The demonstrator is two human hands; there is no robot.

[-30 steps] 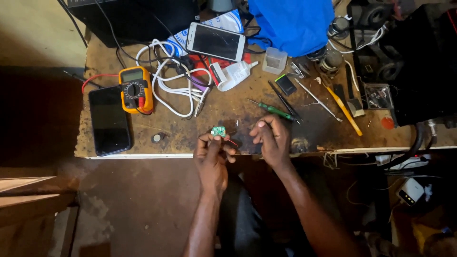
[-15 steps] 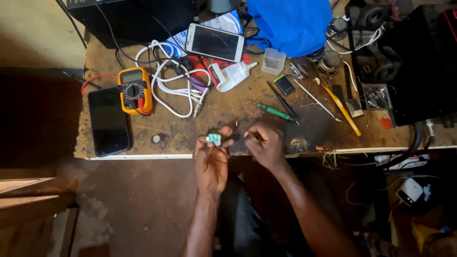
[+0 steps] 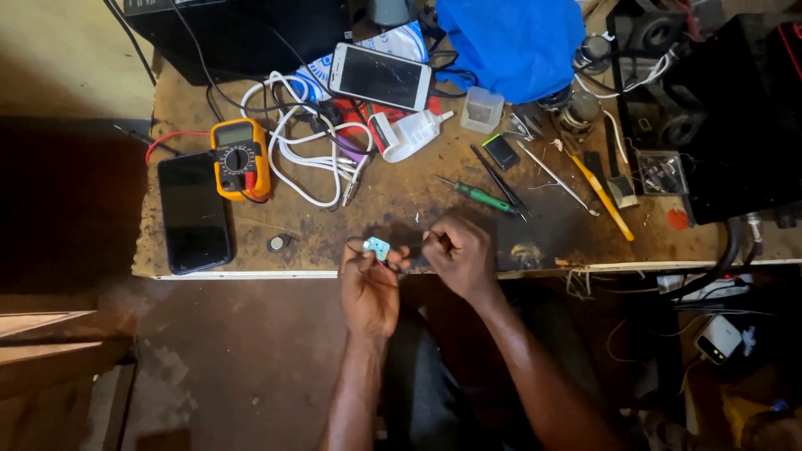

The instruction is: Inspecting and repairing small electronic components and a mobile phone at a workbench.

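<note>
My left hand (image 3: 368, 286) pinches a small pale green circuit board (image 3: 377, 247) at the front edge of a worn wooden workbench (image 3: 393, 196). My right hand (image 3: 458, 253) is closed close beside it, its fingers curled around a thin tool whose tip points toward the board; the tool is mostly hidden by my fingers. Both hands hover just over the bench edge, near my lap.
On the bench lie a black phone (image 3: 194, 212), a yellow multimeter (image 3: 241, 157), a white cable (image 3: 299, 146), a white phone (image 3: 380, 77), a green screwdriver (image 3: 479, 195), tweezers (image 3: 554, 176), a yellow-handled tool (image 3: 603, 195), a blue cloth (image 3: 514, 42) and dark equipment (image 3: 718, 108) at right.
Both hands have drawn slightly toward me and closer together at the bench edge. The small board stays in my left hand; my right hand has closed in beside it.
</note>
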